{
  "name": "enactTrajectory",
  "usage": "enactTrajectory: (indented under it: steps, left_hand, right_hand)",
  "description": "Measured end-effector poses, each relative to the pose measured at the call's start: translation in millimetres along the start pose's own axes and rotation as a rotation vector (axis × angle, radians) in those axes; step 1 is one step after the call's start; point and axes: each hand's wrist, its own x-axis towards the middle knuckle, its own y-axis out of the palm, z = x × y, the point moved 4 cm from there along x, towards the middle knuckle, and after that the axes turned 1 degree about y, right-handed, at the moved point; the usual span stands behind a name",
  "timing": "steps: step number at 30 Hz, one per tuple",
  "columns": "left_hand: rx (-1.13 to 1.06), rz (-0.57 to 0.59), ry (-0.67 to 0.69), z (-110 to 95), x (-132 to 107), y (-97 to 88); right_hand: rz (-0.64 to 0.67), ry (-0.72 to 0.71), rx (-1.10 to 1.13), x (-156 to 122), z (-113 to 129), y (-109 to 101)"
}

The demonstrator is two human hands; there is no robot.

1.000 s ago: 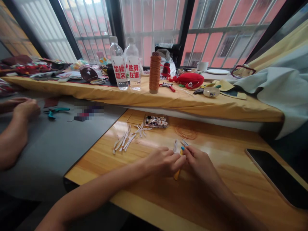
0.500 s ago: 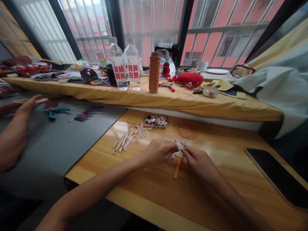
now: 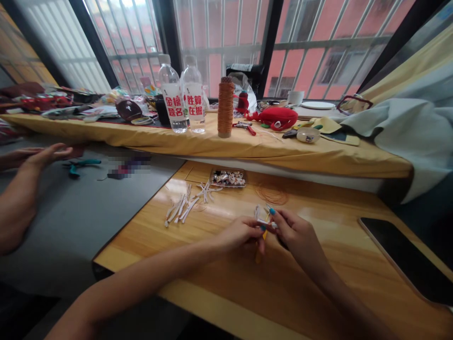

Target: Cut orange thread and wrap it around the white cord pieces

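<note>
My left hand (image 3: 242, 232) is closed, its thumb and fingers pinching a thin white strip (image 3: 262, 221) above the wooden table. Facing it, my right hand (image 3: 295, 231) is closed around a small silver-tipped tool (image 3: 269, 208), whose kind I cannot make out. Its thumb lies near the metal tip, and its other fingers are close to the strip's right end. A flat yellow stick (image 3: 258, 257) shows below the hands, partly covered by my left fingers. Several more white strips (image 3: 182, 208) lie loose to the left. Behind the hands is a coil of thin orange cord (image 3: 272, 194).
A clear tray of beads (image 3: 228, 178) stands behind the strips. At right lies a black phone (image 3: 406, 259). The yellow-covered ledge holds two water bottles (image 3: 194, 101), a brown thread spool (image 3: 225, 108) and a red plush item (image 3: 278, 117). Another person's hands (image 3: 46, 156) are at left, near teal pliers (image 3: 79, 165).
My left hand has moved slightly down and right, turning so its fingers show beneath the strip. My right hand has shifted its grip, with the thumb now higher at the silver tip.
</note>
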Motion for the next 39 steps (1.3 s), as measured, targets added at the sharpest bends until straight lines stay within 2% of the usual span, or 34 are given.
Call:
enactTrajectory:
  steps: [4,6,10,13,16,20,24,26,32,35,37,39]
  left_hand:
    - [-0.077,0.010,0.104,-2,3,-5.4]
    - [-0.079,0.050,0.149,-1,3,-3.6]
    - [-0.179,0.157,0.139,6,2,6.4]
    - [-0.182,0.084,0.175,7,2,6.0]
    - [-0.096,-0.007,0.208,4,0,1.5]
    - [0.170,-0.123,0.282,-2,-6,-1.3]
    - [0.600,-0.296,0.478,-8,-12,-1.3]
    - [0.780,-0.305,0.539,-8,-13,-1.3]
    - [1.254,-0.221,0.739,-15,-21,-1.6]
    - [1.540,-0.257,0.791,-18,-25,1.0]
    - [1.646,-0.286,0.810,-18,-26,2.6]
    - [1.640,-0.303,0.813,-15,-24,3.0]
  right_hand:
    - [0.086,0.147,0.240,2,-10,5]
    - [0.072,0.193,0.290,2,-15,6]
    - [0.004,0.224,0.345,1,-17,5]
    - [0.077,0.302,0.533,-1,-14,10]
    - [0.193,0.410,0.689,-3,-10,17]
    - [0.310,0.524,0.790,-7,-8,22]
    - [0.306,0.567,0.856,-9,-8,20]
    - [0.293,0.556,0.862,-9,-8,19]
    - [0.261,0.570,0.854,-9,-13,21]
    - [0.229,0.566,0.862,-9,-14,20]
    - [0.208,0.544,0.844,-9,-12,18]
    - [0.195,0.519,0.817,-9,-10,17]
